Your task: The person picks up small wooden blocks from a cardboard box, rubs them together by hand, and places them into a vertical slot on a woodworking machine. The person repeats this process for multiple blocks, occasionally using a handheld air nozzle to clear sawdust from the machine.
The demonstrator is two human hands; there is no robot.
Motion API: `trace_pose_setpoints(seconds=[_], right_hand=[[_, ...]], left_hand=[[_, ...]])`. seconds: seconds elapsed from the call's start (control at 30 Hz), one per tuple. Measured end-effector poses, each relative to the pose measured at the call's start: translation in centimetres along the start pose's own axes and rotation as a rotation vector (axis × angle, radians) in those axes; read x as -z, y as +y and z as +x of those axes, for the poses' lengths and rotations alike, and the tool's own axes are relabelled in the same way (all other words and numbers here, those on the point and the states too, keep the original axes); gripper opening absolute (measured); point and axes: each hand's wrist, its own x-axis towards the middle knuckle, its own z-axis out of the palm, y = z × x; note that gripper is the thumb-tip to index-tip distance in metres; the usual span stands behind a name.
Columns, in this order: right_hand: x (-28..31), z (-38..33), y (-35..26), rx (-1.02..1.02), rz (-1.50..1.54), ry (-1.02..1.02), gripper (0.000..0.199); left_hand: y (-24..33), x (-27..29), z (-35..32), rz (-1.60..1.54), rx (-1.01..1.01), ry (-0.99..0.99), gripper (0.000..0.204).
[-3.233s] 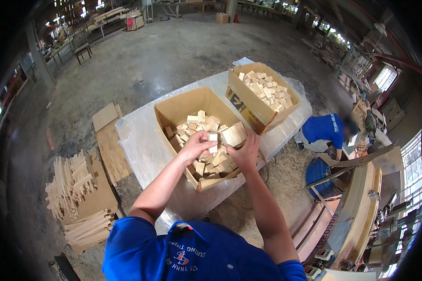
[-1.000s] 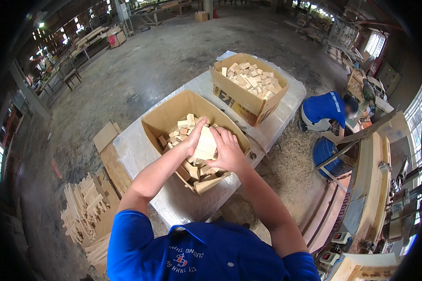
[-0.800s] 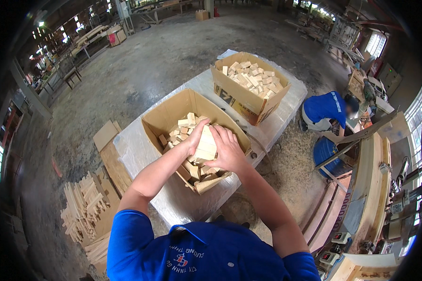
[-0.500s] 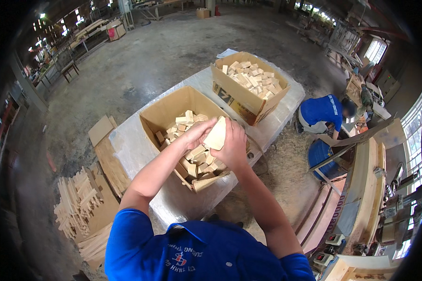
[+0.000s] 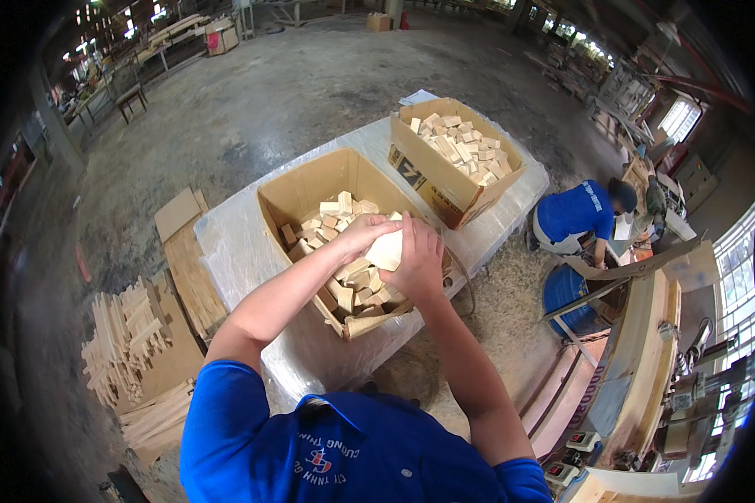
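Note:
Above the near cardboard box (image 5: 298, 186), both hands hold one pale, flat-faced wooden piece (image 5: 385, 251). My left hand (image 5: 365, 234) is closed on its left upper side. My right hand (image 5: 420, 258) wraps round its right side, fingers pointing away from me and covering part of it. Under the hands, small wooden blocks (image 5: 345, 297) lie jumbled in the box. Beyond it to the right, a second cardboard box (image 5: 445, 197) is heaped with similar blocks (image 5: 461, 148).
Both boxes stand on a plastic-wrapped platform (image 5: 235, 243). Thin wooden strips (image 5: 126, 335) are stacked on the left, near flat boards (image 5: 189, 268). At right, a person in a blue shirt (image 5: 575, 210) bends beside a blue drum (image 5: 566, 293). Machinery and planks line the right side.
The view has shifted slightly. Both hands still hold the pale wooden piece over the near box, its face tilted a little differently. The person at right has moved their head and arm slightly.

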Motion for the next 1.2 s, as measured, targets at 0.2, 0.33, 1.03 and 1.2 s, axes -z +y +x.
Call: trace_pose_setpoints(seconds=[0.2, 0.33, 1.03, 1.2], right_hand=[[0.2, 0.0, -0.6, 0.027, -0.017, -0.033, 0.102], [0.0, -0.1, -0.9, 0.007, -0.005, 0.001, 0.102], [0.0, -0.3, -1.8, 0.022, 0.073, 0.023, 0.1], [0.6, -0.5, -1.3, 0.127, 0.195, -0.006, 0.098]], left_hand=[[0.1, 0.4, -0.2, 0.051, -0.027, 0.007, 0.025], [-0.4, 0.4, -0.5, 0.118, -0.106, -0.034, 0.039], [0.7, 1.5, -1.3, 0.084, 0.005, -0.213, 0.058], [1.6, 0.8, -1.7, -0.294, 0.29, -0.228, 0.087]])
